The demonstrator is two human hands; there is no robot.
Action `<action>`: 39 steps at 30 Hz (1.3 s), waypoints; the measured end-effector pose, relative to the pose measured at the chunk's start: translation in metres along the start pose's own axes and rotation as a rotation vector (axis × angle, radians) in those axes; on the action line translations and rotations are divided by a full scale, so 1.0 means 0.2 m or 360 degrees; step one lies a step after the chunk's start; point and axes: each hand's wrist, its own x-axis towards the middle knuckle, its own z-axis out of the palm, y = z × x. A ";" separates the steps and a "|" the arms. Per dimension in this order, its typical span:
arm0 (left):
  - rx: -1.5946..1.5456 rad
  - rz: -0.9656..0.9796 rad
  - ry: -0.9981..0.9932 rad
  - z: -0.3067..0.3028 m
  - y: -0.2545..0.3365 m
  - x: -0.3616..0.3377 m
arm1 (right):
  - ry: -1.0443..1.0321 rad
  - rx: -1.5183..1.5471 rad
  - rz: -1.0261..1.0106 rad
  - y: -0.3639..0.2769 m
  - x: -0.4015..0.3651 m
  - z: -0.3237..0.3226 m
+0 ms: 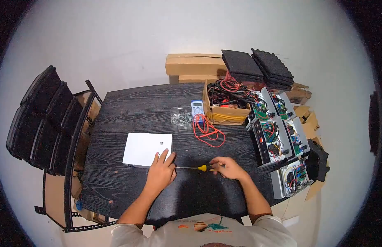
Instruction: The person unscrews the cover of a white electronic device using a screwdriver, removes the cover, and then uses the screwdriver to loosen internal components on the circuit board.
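A white box (143,148) lies on the dark wood-grain table (133,111), left of centre. My left hand (161,168) rests on its lower right corner, with fingers spread over the top near small screws. In my right hand (226,168) is the handle of a screwdriver (202,168) with a yellow collar. Its shaft lies level and points left, and the tip reaches the box's right side beside my left hand, where the contact point is hidden.
Behind the box are a clear tray of small screws (181,118) and a multimeter (197,110) with red leads. A cardboard box of cables (227,116) stands at the back right, beside several open electronic units (273,138). Black cases (42,123) stand at the left.
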 end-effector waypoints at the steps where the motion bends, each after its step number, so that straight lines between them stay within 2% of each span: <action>1: 0.0000 0.0002 0.0003 0.00 0.00 0.00 | -0.0027 0.0106 0.0086 0.03 0.01 0.01; 2: -0.0001 0.0004 0.0007 0.01 0.00 0.00 | -0.0054 0.0211 0.0172 0.05 0.02 0.01; 5: -0.0011 -0.0005 0.0013 0.02 -0.01 -0.01 | 0.0052 -0.0018 -0.0065 0.02 0.00 -0.02; 8: -0.0007 -0.0024 0.0009 0.04 -0.01 -0.01 | 0.0107 0.0050 -0.0157 0.06 -0.01 -0.06; 11: -0.0059 -0.0079 0.0026 0.05 0.00 -0.01 | 0.0302 0.0163 -0.0040 0.09 0.00 -0.10; 12: -0.0087 -0.0102 0.0037 0.05 0.01 0.00 | 0.0365 0.0221 -0.0097 0.11 0.02 -0.10; 15: 0.0033 -0.0066 -0.0075 0.03 0.06 0.05 | 0.0393 0.0841 0.0198 0.13 0.02 -0.12; 19: -0.0100 -0.0180 -0.0015 -0.07 0.05 0.19 | 0.0535 0.0925 0.0183 0.12 0.04 -0.08; 22: -0.0194 -0.0352 0.0077 0.02 -0.12 0.33 | 0.0563 0.0752 0.0271 0.16 0.04 -0.07; 25: -0.0211 -0.0540 -0.0126 0.06 -0.22 0.39 | 0.0585 0.0488 0.0189 0.15 0.05 -0.03; 35: -0.0300 -0.0285 -0.0237 -0.01 -0.13 0.26 | 0.0406 0.0431 0.0208 0.13 0.04 0.00; 39: -0.0277 -0.0271 -0.0174 0.00 -0.12 0.26 | 0.0437 0.0187 0.0109 0.15 0.05 0.01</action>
